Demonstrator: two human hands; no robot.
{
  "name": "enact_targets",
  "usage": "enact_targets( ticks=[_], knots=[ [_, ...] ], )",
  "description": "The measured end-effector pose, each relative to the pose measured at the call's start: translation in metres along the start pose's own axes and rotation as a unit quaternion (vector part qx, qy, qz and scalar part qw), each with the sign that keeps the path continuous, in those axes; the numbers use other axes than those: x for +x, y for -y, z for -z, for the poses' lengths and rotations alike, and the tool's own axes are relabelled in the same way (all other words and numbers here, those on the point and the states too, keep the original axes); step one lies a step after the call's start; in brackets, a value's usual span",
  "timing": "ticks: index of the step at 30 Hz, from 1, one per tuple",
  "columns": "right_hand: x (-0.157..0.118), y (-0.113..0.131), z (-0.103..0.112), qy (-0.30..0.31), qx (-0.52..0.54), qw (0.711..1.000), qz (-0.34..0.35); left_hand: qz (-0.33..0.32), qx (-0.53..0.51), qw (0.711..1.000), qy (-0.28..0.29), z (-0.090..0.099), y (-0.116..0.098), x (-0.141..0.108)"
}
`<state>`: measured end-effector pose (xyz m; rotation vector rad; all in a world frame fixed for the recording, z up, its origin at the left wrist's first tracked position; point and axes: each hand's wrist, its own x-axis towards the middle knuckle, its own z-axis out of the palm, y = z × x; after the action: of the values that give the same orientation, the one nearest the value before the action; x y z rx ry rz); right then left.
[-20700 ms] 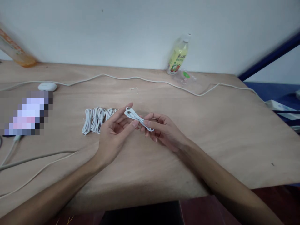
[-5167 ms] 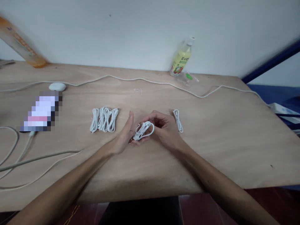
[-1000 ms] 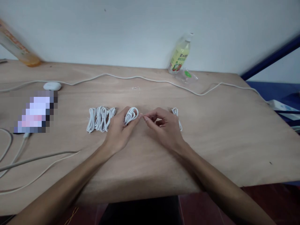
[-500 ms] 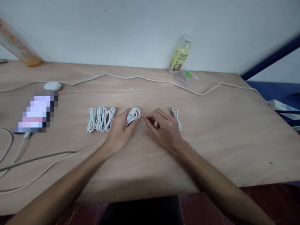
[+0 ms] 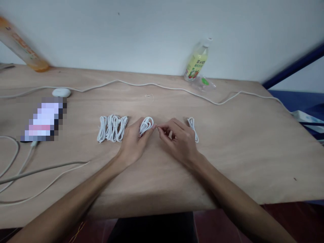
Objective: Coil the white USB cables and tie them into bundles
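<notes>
My left hand is closed around a coiled white cable, whose loops stick up above the thumb. Close to its thumb tip, my right hand pinches the end of a thin pale strand, too small to make out clearly. Just left of my left hand, several bundled white cables lie side by side on the wooden table. Another bundled white cable rests beyond my right hand, partly hidden by it. Small thin strands lie farther back on the tabletop.
A long white cord runs across the back of the table. Behind it stand a yellow-labelled bottle by a clear plastic wrapper. At left are an orange-tinted bottle, a white case, a phone and loose cords.
The whole view has shifted slightly, so everything appears a little farther right. Both hands keep the same hold, with the fingertips close together.
</notes>
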<state>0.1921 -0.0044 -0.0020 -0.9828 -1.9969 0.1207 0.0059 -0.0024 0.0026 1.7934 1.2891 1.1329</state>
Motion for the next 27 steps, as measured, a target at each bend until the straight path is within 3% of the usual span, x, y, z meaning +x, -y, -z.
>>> enact_targets(
  ticks=[12,21,27],
  knots=[
    [0.0019,0.0006,0.0019,-0.039,0.014,0.999,-0.008,-0.009,0.017,1.0,0.017,0.0052,-0.0039,-0.0028],
    [0.0023,0.0009,0.0028,-0.02,0.027,0.999,-0.007,-0.041,0.042,0.998,0.015,0.007,-0.0013,-0.0033],
    [0.0024,0.0024,0.005,0.014,0.08,0.992,-0.091,-0.051,0.057,0.997,0.02,0.0082,-0.0018,-0.0037]
  ],
)
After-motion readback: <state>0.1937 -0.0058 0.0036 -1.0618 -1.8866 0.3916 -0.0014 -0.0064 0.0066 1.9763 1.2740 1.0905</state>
